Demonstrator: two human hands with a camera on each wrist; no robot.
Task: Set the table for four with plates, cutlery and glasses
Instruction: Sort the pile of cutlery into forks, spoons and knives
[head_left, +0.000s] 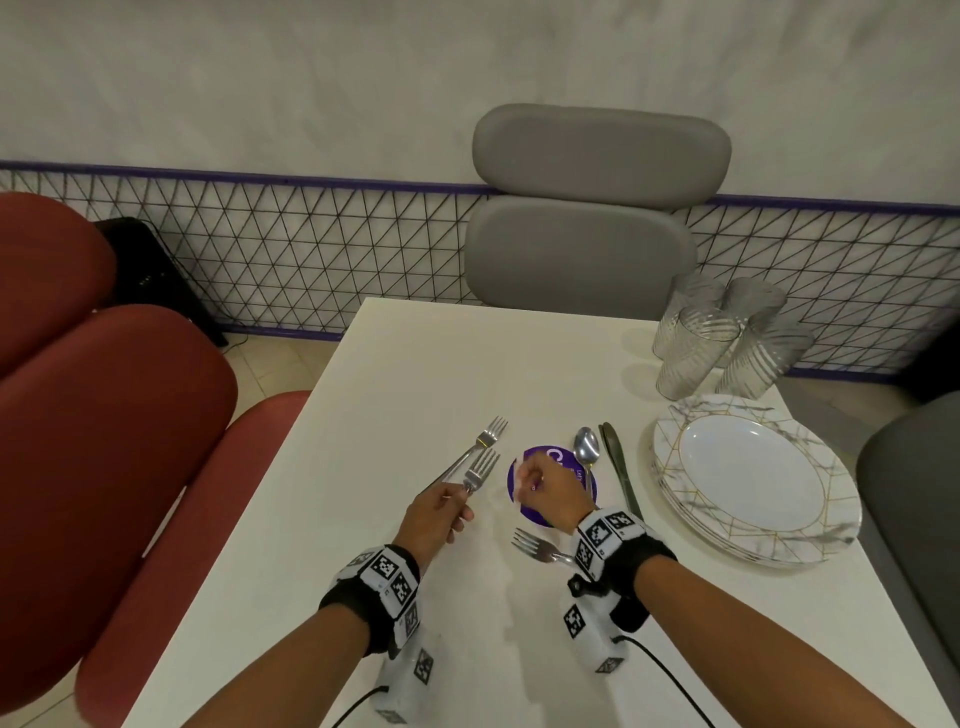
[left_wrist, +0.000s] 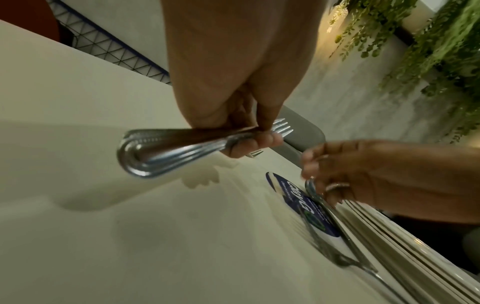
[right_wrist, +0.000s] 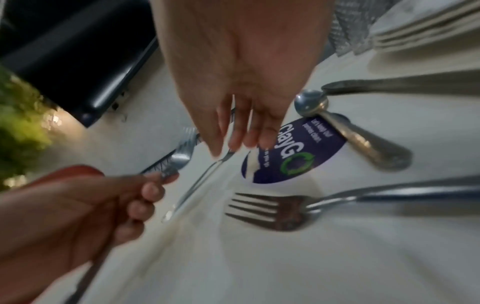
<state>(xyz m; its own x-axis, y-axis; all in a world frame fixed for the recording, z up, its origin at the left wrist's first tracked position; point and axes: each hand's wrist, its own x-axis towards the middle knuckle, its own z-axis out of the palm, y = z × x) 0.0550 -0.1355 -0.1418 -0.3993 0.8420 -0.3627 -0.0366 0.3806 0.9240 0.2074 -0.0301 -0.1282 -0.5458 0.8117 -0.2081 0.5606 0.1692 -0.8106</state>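
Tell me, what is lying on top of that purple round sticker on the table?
A spoon lies with its handle across the purple sticker, its bowl just past the edge. The right hand hovers over the sticker and hides part of it, so anything beneath the hand cannot be seen.

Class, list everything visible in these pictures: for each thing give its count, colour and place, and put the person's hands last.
table: one, white, centre
forks: three, silver; two in left hand, one by right wrist
spoon: one, silver, on sticker
knife: one, silver, beside plates
sticker: one, purple, table centre
plates: stack, white marbled, right
glasses: four, clear, far right
chairs: grey opposite, red left
left hand: grips forks
right hand: holds nothing, over sticker
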